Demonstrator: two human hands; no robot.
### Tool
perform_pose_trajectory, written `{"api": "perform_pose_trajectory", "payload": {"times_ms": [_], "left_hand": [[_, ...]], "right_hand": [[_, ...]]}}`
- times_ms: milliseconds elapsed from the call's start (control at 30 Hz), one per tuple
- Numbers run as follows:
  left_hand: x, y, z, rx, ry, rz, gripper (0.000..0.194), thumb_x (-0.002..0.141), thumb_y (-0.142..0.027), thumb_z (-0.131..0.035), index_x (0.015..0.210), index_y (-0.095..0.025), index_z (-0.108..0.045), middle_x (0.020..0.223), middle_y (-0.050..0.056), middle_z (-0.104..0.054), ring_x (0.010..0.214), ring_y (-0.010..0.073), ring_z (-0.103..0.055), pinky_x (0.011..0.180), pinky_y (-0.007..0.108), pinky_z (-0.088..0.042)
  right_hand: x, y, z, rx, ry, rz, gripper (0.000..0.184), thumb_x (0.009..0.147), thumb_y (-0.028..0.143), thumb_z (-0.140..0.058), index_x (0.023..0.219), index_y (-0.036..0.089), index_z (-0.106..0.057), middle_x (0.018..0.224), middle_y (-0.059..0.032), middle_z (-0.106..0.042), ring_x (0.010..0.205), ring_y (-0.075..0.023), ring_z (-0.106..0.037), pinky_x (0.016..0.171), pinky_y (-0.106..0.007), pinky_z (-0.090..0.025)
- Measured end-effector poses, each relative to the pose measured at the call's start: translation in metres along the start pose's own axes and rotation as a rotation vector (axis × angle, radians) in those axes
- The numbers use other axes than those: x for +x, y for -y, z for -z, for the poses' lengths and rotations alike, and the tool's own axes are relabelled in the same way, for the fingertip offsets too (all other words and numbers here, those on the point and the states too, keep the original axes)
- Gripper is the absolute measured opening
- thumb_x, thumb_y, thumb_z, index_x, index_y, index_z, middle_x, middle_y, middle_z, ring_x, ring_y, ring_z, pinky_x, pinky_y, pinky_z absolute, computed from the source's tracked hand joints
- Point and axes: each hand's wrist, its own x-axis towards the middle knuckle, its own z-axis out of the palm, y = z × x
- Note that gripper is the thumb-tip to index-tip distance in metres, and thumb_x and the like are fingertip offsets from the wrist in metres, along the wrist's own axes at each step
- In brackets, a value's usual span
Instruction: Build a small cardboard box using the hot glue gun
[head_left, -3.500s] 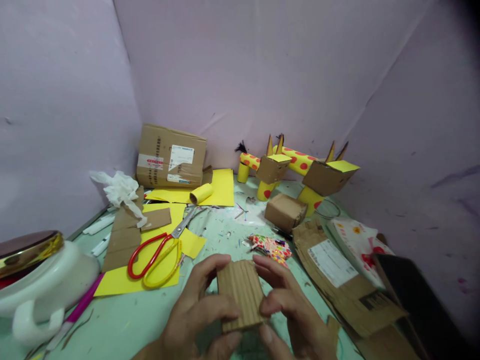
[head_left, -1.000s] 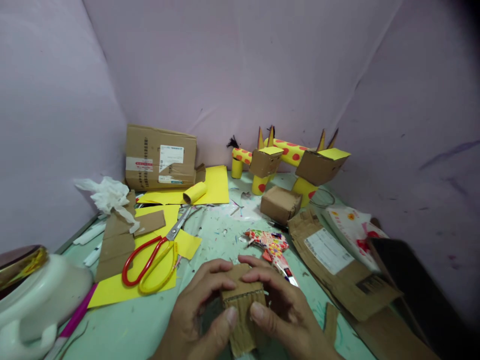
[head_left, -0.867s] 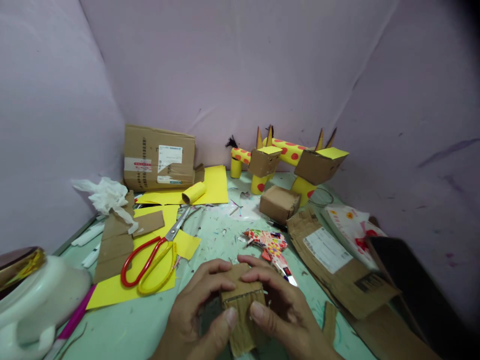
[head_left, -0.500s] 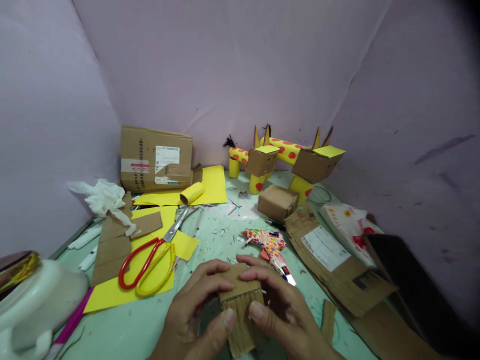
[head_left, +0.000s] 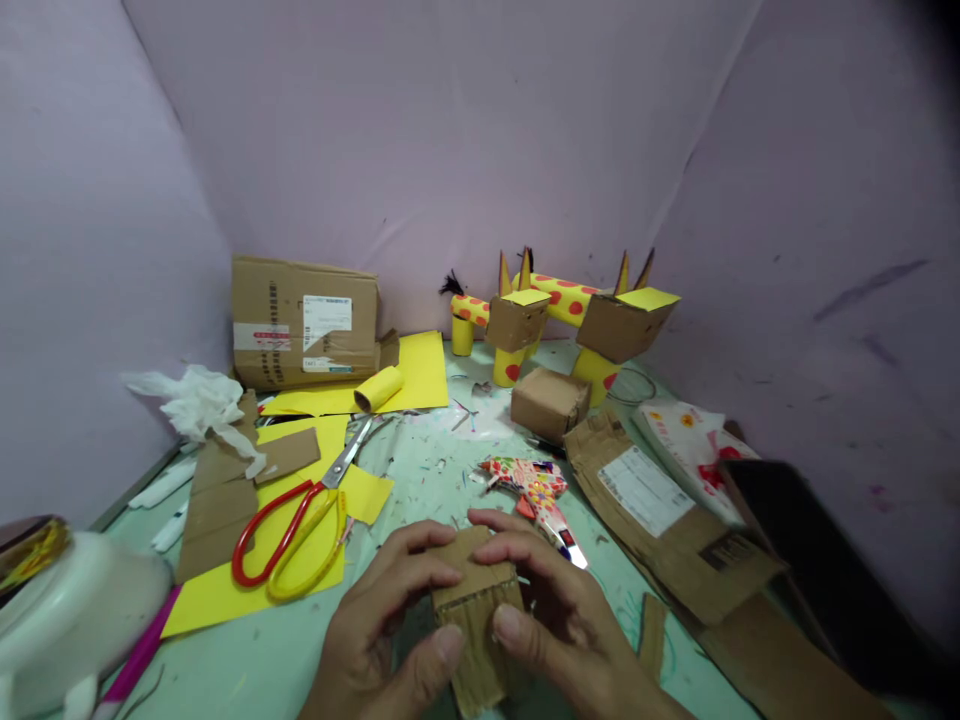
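Close to me, a small brown cardboard box (head_left: 474, 590) is held between both hands, its top and corrugated front edge showing. My left hand (head_left: 394, 615) curls round its left side, fingertips on the top and thumb against the front face. On the other side, my right hand (head_left: 559, 610) wraps the box with fingers over the top edge and thumb pressed on the front. The box's underside is hidden. Just beyond the right fingers lies a flower-patterned glue gun (head_left: 536, 490). Scissors (head_left: 330, 490) with red and yellow handles rest on yellow paper (head_left: 225, 600) to the left.
Two yellow, red-spotted cardboard animals (head_left: 517, 325) stand at the back, near another small box (head_left: 551, 403). A large carton (head_left: 300, 320) is at back left. Flattened cardboard (head_left: 675, 540) and a dark phone-like slab (head_left: 817, 570) lie right; a white pot (head_left: 90, 600) stands left.
The view has shifted slightly, so the table items appear a little further left. Both hands keep nearly the same grip on the small cardboard box.
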Motion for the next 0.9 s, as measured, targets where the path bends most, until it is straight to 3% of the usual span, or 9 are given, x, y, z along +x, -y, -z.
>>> {"api": "perform_pose_trajectory", "payload": {"times_ms": [667,900], "left_hand": [[-0.0004,0.0021,-0.0001,-0.026,-0.014,0.02,0.023,0.076,-0.04,-0.072,0.097,-0.031,-0.073,0.115,0.006,-0.063,0.11,0.0234,-0.06,0.086,0.027,-0.052],[0.0001,0.0026,0.0006,-0.007,-0.016,0.007,0.023,0.076,-0.041,-0.072,0.097,-0.031,-0.074,0.112,0.006,-0.065,0.108,0.0232,-0.061,0.085,0.027,-0.052]], "right_hand": [[0.0014,0.0015,-0.002,0.014,-0.011,-0.005,0.029,0.084,0.045,-0.065,0.11,0.033,-0.063,0.14,-0.0087,-0.048,0.136,-0.0281,-0.04,0.103,-0.043,-0.04],[0.0025,0.0001,-0.0007,0.037,0.009,-0.004,0.028,0.085,0.042,-0.065,0.111,0.034,-0.062,0.14,-0.008,-0.047,0.134,-0.0262,-0.042,0.102,-0.039,-0.042]]}}
